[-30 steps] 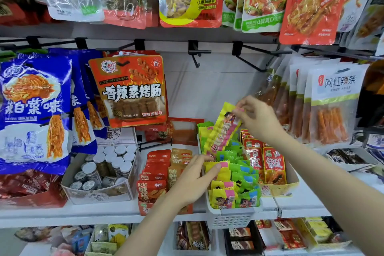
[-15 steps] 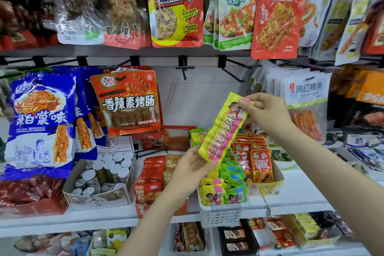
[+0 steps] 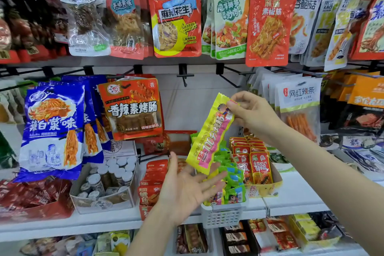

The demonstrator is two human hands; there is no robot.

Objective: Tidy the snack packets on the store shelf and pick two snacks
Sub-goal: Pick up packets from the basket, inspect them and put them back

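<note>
Snack selection, first pick. Yellow-and-pink snack packet (image 3: 209, 135) now lifted clear of white slotted basket (image 3: 223, 215) at front edge of middle shelf (image 3: 291, 199); a second ago pulled from among the small packets there, half a second ago raised partway. Pinched at its top corner by right hand (image 3: 254, 115), thumb and fingertips curled on the wrapper, packet hanging slantwise with lower end over the basket. Left hand (image 3: 187, 185) turned palm up beneath it, fingers spread and nearly straight, holding nothing; earlier laid on the basket's contents, now drawn back and opened as a tray. Whether the packet's lower edge touches those fingers: not resolvable. Green and yellow small packets (image 3: 230, 174) left upright in the basket; red packets (image 3: 258, 164) in yellow carton just beside, toward the shelf's right. Orange hanging bag (image 3: 133, 108) and blue bags (image 3: 52, 129) on hooks behind, untouched. Judged meaning: one of two snacks chosen, likely about to be laid in the waiting palm; second pick outstanding.
</note>
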